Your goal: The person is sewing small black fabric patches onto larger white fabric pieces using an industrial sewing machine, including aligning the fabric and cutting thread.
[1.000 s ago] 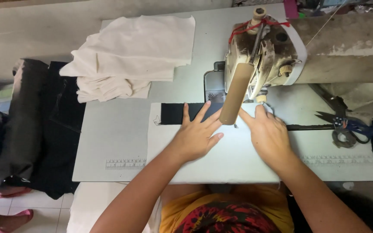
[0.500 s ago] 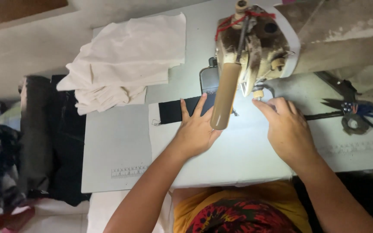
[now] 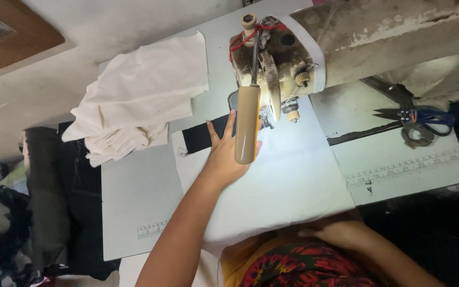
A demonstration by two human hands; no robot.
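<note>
Left hand (image 3: 225,154) flat and spread on the white fabric (image 3: 282,180), fingers apart and pointing toward 12 o'clock, fingertips reaching onto the black fabric strip (image 3: 200,137) at the sheet's far edge. Nothing pinched or gripped there; palm simply pressing down. Partly covered at 2 o'clock by the beige lever (image 3: 247,125) hanging off the sewing machine head (image 3: 274,66), which stands at 12 o'clock from that hand, with a red thread wound near its top. Bright lamp light on the white fabric just under the needle area.

Right hand (image 3: 341,233) down at the near edge of the table (image 3: 139,196), at 5 o'clock from the left hand and well apart from it, lying by the lower border of the white fabric close to the body. Fingers seemingly loose and together, though whether anything is pinched cannot be told.

Pile of cream cloth pieces (image 3: 139,101) at 10 o'clock from the left hand, resting on the table's far left corner. Scissors (image 3: 415,119) with blue handles at 3 o'clock, beyond the machine arm. Printed ruler markings along the table's near edge. Dark garments (image 3: 54,196) hanging at 9 o'clock beside the table.
</note>
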